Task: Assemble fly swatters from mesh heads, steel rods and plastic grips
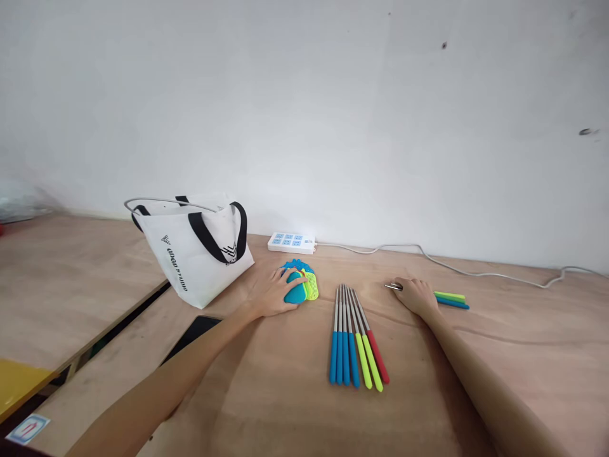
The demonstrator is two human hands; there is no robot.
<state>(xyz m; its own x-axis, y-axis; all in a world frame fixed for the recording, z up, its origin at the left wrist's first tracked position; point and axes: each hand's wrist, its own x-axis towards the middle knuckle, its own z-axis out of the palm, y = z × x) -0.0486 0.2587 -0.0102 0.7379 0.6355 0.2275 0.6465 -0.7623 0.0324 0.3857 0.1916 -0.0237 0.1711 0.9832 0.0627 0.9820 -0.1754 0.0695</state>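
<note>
My left hand (273,293) lies over a stack of blue and yellow-green rubbery pads (302,284) on the wooden table, fingers curled round the blue one. My right hand (416,294) rests farther right, closed over a few metal sticks (451,299) with green and blue handles; their steel tips poke out to the left of the hand. Between the hands lies a row of several metal sticks (354,336) with blue, yellow-green and red handles, steel ends pointing away from me.
A white tote bag (197,247) with black straps stands at the left. A white power strip (291,242) with its cable runs along the wall. A dark flat object (195,333) lies under my left forearm. A gap (128,317) separates this table from another at the left.
</note>
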